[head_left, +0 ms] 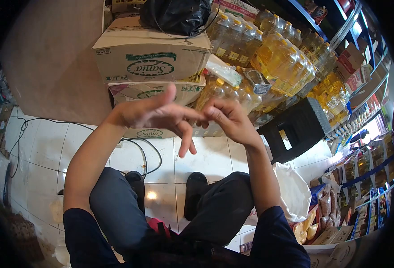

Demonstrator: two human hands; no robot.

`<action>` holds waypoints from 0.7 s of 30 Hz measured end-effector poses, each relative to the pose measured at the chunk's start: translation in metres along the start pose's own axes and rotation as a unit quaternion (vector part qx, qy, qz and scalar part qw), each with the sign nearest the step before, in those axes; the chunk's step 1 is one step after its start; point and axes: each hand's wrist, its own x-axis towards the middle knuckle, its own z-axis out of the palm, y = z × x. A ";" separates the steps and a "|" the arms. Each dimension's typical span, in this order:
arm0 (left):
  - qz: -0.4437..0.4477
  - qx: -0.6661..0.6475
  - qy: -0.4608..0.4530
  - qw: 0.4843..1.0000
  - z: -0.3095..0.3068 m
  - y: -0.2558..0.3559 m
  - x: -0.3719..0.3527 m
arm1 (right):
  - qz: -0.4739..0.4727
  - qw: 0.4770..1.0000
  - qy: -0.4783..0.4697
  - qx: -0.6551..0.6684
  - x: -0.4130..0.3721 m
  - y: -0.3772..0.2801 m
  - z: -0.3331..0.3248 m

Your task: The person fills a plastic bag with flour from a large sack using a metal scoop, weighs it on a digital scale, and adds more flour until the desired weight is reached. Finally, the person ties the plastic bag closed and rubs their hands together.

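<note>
My left hand [163, 116] is held up in front of the stacked cartons, its thumb raised and its fingers spread. My right hand [228, 117] is closed around a fingertip of my left hand, thumb pressed against the curled fingers. Neither hand shows any object in it. Behind them stand a cardboard carton [112, 58] with green print and a second carton [190, 87] under it. Both hands are in the air above the white tiled floor [163, 149].
Packs of yellow oil bottles [282, 62] are piled at the upper right. A black plastic stool [302, 120] lies beside them. A white sack [290, 192] stands by my right arm. Black cables [154, 145] run across the floor. A black bag [174, 15] rests on the top carton.
</note>
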 end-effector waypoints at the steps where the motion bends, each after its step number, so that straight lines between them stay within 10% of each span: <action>1: -0.021 0.029 -0.005 0.999 0.002 -0.001 0.000 | 0.009 1.000 -0.016 0.002 0.000 0.004 0.000; 8: -0.032 0.244 0.022 0.969 0.002 -0.004 0.006 | 0.055 0.996 -0.062 0.014 0.000 0.006 -0.002; 15: -0.153 0.515 0.136 0.832 0.029 0.013 0.006 | 0.052 0.997 -0.063 0.003 -0.001 -0.001 -0.002; 21: -0.174 0.462 0.125 0.861 0.030 0.017 0.005 | 0.053 0.994 -0.089 0.027 -0.005 -0.001 -0.007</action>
